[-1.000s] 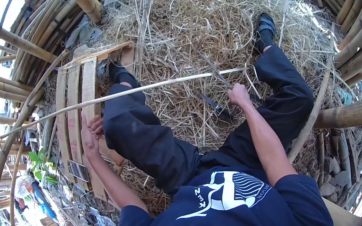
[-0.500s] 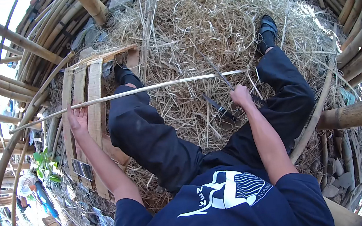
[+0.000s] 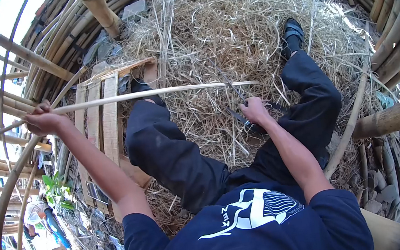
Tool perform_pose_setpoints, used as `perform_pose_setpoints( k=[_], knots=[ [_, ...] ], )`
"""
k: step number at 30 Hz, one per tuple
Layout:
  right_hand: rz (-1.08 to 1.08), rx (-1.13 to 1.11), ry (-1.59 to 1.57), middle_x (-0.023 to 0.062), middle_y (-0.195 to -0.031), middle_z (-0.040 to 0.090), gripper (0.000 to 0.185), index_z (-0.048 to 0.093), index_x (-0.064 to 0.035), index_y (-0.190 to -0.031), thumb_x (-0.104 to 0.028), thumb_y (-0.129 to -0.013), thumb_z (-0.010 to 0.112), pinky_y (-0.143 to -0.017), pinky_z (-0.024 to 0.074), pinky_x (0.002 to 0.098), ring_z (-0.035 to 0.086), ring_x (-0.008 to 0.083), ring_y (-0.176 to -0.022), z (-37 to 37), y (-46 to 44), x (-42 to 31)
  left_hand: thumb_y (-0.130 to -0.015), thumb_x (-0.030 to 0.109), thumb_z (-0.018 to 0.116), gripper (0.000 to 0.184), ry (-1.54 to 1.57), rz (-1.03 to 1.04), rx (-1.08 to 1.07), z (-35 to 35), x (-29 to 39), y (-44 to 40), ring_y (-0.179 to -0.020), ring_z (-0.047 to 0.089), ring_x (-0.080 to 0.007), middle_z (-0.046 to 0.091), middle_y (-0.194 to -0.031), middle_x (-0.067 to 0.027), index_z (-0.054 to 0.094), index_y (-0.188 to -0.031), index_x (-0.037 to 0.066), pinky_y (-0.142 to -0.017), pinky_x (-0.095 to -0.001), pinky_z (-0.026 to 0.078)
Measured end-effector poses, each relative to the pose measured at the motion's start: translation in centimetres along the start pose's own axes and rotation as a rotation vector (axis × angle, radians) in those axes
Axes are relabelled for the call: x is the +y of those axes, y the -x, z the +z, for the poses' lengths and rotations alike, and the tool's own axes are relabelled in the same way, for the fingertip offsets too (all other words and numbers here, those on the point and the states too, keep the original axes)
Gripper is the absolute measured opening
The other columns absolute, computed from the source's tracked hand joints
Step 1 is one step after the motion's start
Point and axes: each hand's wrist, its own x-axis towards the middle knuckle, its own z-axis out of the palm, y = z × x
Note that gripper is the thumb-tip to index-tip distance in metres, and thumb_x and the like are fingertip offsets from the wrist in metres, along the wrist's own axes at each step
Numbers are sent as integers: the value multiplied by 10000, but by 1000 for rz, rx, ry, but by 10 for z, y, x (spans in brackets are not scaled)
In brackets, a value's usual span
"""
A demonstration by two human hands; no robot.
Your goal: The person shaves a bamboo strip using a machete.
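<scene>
1. Fingers of the left hand (image 3: 43,119) are curled around the strip (image 3: 121,98), near the bamboo poles (image 3: 12,172) at the left.
2. Right-hand fingers are wrapped around the handle of the knife (image 3: 236,91); that right hand (image 3: 255,110) is between the knees.
3. From the left hand, the strip runs above the pallet (image 3: 111,124) and across the left leg (image 3: 157,146), ending over the shavings (image 3: 227,25). Its free end is past the knife.
4. The blade crosses the strip; whether they touch, I cannot tell.
5. Around these: the pallet beside the left leg, the plant (image 3: 57,186) below the left forearm, and the post (image 3: 388,118) beyond the right leg (image 3: 314,89). The left leg and pallet lie directly under the strip.
6. Counted: one strip in hand, one knife, one pallet with three long slats in view, one plant, and one other person (image 3: 34,212) at the lower left.
</scene>
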Motion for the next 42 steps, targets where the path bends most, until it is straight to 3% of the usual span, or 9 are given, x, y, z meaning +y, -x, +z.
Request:
perform_pose_setpoints(
  k=[6, 18, 25, 28, 32, 34, 36, 38, 42],
  knots=[
    [-121, -39, -256, 224, -686, 644, 304, 667, 29, -792, -273, -758, 655, -662, 512, 417, 650, 347, -651, -9, 20, -27, -1009, 238, 343, 283, 59, 103, -152, 42, 43, -16, -414, 333, -121, 343, -564, -29, 363, -818, 30, -396, -304, 366],
    [-27, -239, -126, 267, -1032, 640, 525, 497, -113, -1288, -445, -888, 566, -874, 459, 510, 594, 442, -1013, 8, 26, -24, -933, 183, 344, 270, 93, 241, -282, 82, 90, 8, -427, 290, -119, 324, -554, -26, 391, -723, 21, -468, -287, 387],
    [-58, -39, -61, 284, -862, 648, 496, 583, 45, -1017, -419, -843, 606, -784, 491, 479, 629, 440, -857, -9, 39, -34, -961, 626, 144, 669, 272, -14, -557, 67, 74, -5, -384, 228, -82, 309, -514, 15, 405, -705, 66, -415, -234, 239],
    [0, -87, 2, 302, -828, 642, 521, 632, 63, -841, -457, -855, 596, -766, 494, 486, 635, 446, -836, -6, 41, -37, -964, 618, 106, 638, 437, -69, -722, 49, 62, -11, -380, 195, -67, 289, -495, 18, 364, -717, 89, -394, -222, 208],
    [3, -67, -1, 336, -779, 616, 569, 605, 77, -841, -487, -896, 549, -747, 484, 516, 618, 485, -809, -7, 53, -55, -980, 480, 245, 523, 384, 37, -515, 49, 77, 1, -367, 191, -61, 273, -482, 31, 374, -654, 92, -386, -212, 199],
    [-2, -60, -84, 325, -736, 611, 544, 590, 74, -864, -464, -921, 526, -697, 483, 515, 624, 477, -765, -12, 57, -66, -862, 155, 405, 287, 542, 7, -524, 52, 79, 7, -378, 233, -69, 280, -476, 8, 330, -587, 119, -401, -215, 190],
    [-32, -74, -107, 300, -693, 606, 477, 562, 62, -896, -410, -942, 518, -636, 472, 516, 618, 465, -699, -19, 67, -80, -813, 119, 450, 309, 585, -14, -663, 53, 75, -8, -366, 214, -65, 278, -463, 15, 318, -534, 133, -401, -218, 186],
    [-211, 0, -156, 268, -654, 601, 402, 529, 44, -897, -354, -952, 523, -598, 458, 522, 608, 453, -656, -15, 75, -82, -771, 92, 497, 311, 549, -25, -584, 50, 63, -13, -359, 217, -63, 276, -456, 31, 336, -508, 130, -409, -209, 204],
    [-352, 95, -52, 265, -717, 618, 289, 491, -1, -956, -289, -951, 522, -592, 457, 538, 610, 447, -665, 0, 82, -71, -925, 387, 321, 369, 481, 79, -624, 57, 71, -8, -373, 199, -47, 222, -459, 55, 349, -622, 179, -367, -204, 228]
  ],
)
